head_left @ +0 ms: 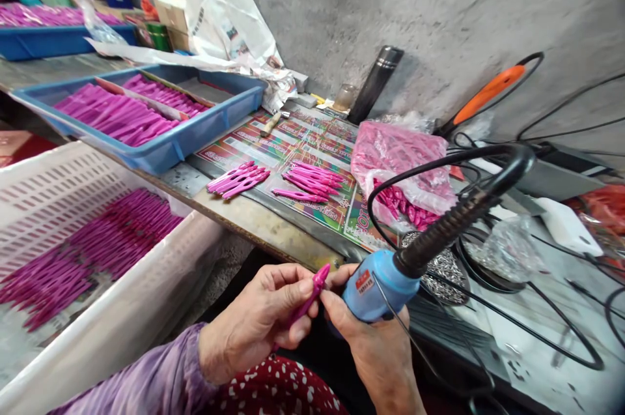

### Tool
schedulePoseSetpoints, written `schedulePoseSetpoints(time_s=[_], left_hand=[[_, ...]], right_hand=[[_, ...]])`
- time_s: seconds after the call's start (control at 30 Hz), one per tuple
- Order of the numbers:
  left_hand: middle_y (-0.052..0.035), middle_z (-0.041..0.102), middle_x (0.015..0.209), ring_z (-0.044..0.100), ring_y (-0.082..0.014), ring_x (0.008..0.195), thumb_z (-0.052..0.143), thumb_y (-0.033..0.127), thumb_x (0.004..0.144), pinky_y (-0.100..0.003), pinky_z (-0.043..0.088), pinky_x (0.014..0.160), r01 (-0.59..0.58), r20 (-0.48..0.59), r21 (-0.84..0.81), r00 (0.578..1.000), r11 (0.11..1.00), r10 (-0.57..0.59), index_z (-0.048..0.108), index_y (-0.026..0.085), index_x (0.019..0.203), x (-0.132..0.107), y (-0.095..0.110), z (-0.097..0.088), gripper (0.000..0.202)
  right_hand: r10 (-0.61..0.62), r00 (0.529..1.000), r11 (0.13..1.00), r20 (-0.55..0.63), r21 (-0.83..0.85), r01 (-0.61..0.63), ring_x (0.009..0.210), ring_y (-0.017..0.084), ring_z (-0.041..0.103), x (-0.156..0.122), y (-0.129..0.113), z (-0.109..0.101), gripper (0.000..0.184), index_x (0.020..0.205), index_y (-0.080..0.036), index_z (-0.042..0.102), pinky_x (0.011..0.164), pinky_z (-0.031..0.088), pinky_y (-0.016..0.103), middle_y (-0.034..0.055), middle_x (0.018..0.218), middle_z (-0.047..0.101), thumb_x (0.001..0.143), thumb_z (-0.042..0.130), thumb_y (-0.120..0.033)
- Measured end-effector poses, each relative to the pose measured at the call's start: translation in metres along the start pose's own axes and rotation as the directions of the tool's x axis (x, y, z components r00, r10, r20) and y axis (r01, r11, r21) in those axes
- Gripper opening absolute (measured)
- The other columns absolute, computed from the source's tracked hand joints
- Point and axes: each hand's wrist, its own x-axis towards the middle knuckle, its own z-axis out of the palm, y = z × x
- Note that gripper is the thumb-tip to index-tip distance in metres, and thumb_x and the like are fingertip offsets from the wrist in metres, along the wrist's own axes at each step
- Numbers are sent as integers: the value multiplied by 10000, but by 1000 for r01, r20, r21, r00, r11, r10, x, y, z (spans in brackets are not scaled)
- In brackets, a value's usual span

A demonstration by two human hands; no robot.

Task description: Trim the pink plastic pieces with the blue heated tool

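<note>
My left hand is closed round a slim magenta plastic piece, pinching it upright near my lap. My right hand grips a blue electric hand tool with a black ribbed cable sleeve, its front end against the top of the magenta piece. Both hands meet just below the table's front edge. More magenta pieces lie in two small heaps on a printed colourful sheet on the table.
A white slotted crate at my left holds many magenta pieces. A blue tray behind it holds more. A plastic bag of pink parts, a dish of small metal parts, black cables, a dark flask and an orange-handled tool crowd the right.
</note>
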Motion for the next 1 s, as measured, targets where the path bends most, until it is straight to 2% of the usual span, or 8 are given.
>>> schedulePoseSetpoints(time_s=[0.23, 0.47, 0.7, 0.77, 0.9, 1.0], left_hand=[[-1, 608, 682, 456, -21, 438, 870, 494, 773, -157, 213, 407, 25, -18, 79, 1000, 997, -24, 654, 118, 799, -1, -3, -2, 434], [-8, 622, 700, 424, -14, 439, 856, 514, 782, -172, 223, 428, -8, -50, 81, 999, 997, 12, 662, 117, 795, -2, -8, 0, 442], [38, 505, 493, 267, -10, 390, 842, 558, 779, -181, 135, 407, -25, -46, 69, 999, 997, 28, 665, 117, 746, 2, -7, 6, 476], [22, 554, 530, 317, -11, 396, 871, 534, 751, -166, 150, 397, -36, -50, 50, 998, 998, 38, 674, 114, 755, 4, -5, 5, 465], [-45, 702, 750, 503, -35, 451, 923, 466, 695, -139, 233, 383, -44, -108, 25, 993, 999, 46, 681, 119, 785, 7, -3, 1, 432], [-36, 701, 715, 553, -70, 445, 953, 462, 628, -145, 270, 359, -54, -153, 50, 986, 997, 61, 662, 132, 770, 9, -3, -3, 463]], right_hand=[[-9, 1000, 1000, -7, 9, 9, 609, 145, 653, -1, -3, 2, 158, 726, -214, 661, 635, 588, 278, -15, 687, 680, 678, 803, -263], [0, 1000, 998, -11, 56, 1, 603, 164, 656, 3, 2, 3, 188, 720, -205, 648, 637, 604, 310, -4, 676, 672, 661, 825, -226], [55, 998, 988, -42, 144, -49, 580, 133, 650, -3, 5, 9, 207, 765, -199, 647, 592, 573, 244, -11, 685, 684, 707, 828, -282], [59, 997, 982, -42, 182, -50, 601, 142, 664, -3, 5, 9, 234, 774, -199, 635, 621, 588, 262, -6, 706, 692, 702, 834, -299], [33, 999, 965, -31, 260, -24, 617, 151, 667, 1, -1, -2, 254, 808, -206, 594, 631, 582, 295, 7, 776, 706, 740, 813, -314], [-12, 999, 955, -34, 295, 21, 576, 139, 631, 7, -15, -16, 253, 840, -214, 571, 591, 543, 289, -8, 748, 677, 777, 798, -308]])
